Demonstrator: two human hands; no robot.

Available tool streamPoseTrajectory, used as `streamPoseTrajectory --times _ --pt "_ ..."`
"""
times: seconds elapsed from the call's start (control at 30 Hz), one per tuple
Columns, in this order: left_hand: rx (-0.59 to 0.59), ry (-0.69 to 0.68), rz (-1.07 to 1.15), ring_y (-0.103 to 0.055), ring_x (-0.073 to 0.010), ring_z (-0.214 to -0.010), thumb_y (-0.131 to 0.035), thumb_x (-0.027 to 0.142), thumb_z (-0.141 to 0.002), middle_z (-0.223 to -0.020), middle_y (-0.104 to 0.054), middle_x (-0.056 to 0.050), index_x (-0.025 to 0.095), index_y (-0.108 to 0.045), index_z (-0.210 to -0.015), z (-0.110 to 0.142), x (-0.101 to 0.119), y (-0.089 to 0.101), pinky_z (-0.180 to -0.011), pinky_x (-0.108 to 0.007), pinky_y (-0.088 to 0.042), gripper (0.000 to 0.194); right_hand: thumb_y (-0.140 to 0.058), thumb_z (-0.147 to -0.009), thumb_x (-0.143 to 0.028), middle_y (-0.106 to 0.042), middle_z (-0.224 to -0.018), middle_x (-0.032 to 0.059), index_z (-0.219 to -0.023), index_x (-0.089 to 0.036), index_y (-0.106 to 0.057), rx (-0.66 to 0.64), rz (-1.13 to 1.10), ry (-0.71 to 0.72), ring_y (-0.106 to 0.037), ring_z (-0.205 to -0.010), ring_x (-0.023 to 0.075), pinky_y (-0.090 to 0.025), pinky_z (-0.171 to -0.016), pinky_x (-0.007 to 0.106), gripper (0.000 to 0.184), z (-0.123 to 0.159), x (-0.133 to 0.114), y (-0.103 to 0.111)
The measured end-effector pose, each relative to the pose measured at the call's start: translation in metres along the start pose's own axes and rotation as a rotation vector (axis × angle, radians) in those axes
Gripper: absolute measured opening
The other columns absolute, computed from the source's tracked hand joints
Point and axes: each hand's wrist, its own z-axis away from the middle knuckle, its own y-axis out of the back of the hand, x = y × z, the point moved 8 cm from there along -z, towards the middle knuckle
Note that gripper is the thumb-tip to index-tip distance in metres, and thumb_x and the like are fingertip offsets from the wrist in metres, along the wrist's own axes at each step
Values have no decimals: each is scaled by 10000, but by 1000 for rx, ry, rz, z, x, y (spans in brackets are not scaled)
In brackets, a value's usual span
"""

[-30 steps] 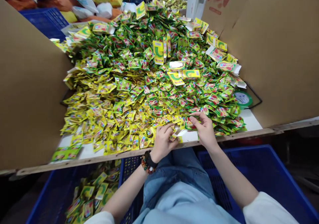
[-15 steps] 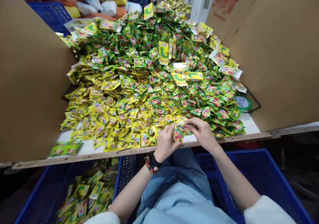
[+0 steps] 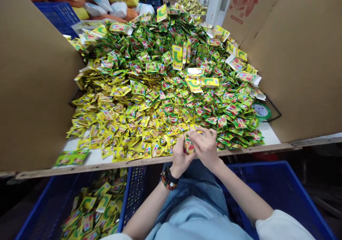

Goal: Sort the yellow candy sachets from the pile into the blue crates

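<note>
Just over the table's front edge, my left hand (image 3: pixel 179 158) grips a small printed carton (image 3: pixel 188 146) in green and yellow with a red picture. My right hand (image 3: pixel 206 148) is closed at the carton's upper end, its fingers bent over it. Those fingers hide the carton's top and anything pinched there. Behind my hands rises a wide heap of small sachets, yellow ones (image 3: pixel 107 126) to the left and green ones (image 3: pixel 235 122) to the right. Several flat or open cartons (image 3: pixel 177 57) lie on the heap.
Cardboard walls (image 3: pixel 34 90) flank the table (image 3: pixel 268 133). A roll of green tape (image 3: pixel 262 111) sits at the right. Below the edge, a blue crate (image 3: pixel 40 211) at the left holds filled-looking cartons (image 3: pixel 103 202); another blue crate (image 3: pixel 288 183) stands at the right.
My right hand has moved left, from the carton's right end to over its top. A green sachet-like piece seen by the right fingers is now covered. The left hand keeps its hold.
</note>
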Motion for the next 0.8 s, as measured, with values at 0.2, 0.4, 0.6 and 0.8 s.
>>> streamPoseTrajectory --times 0.2,0.4,0.6,0.8 --pt "63 -38 -54 -621 -235 -1161 -637 311 -854 -1278 -621 -128 204 -414 -1403 12 -3 1 -969 -394 -534 601 -509 -932 -190 -740 -1086 45 -1059 -253 -688 -290 -326 -180 -592 -1190 266 -271 -1080 527 228 12 9 -22" --pt "147 -29 -114 -638 -239 -1102 -674 354 -846 -1248 -611 -136 210 -378 -1387 13 -5 9 -901 -383 -549 634 -648 -838 -359 -649 -1284 87 -1308 -258 -573 -11 -845 -642 -593 -1213 246 -439 -1058 432 486 22 48 -24" --pt "87 -119 -92 -601 -251 -1155 -596 331 -881 -1318 -543 -144 237 -319 -1354 17 -3 4 -913 -421 -533 556 -672 -804 -446 -726 -1158 73 -1150 -228 -720 -327 -1137 -720 -656 -1133 301 -491 -1022 489 412 35 30 -64" --pt "-36 5 -120 -631 -252 -1066 -541 367 -904 -1249 -588 -167 173 -338 -1397 19 -12 -2 -900 -427 -530 567 -680 -826 -377 -678 -1233 41 -1159 -270 -717 -320 -840 -361 -643 -1171 281 -500 -1033 450 352 28 13 -44"
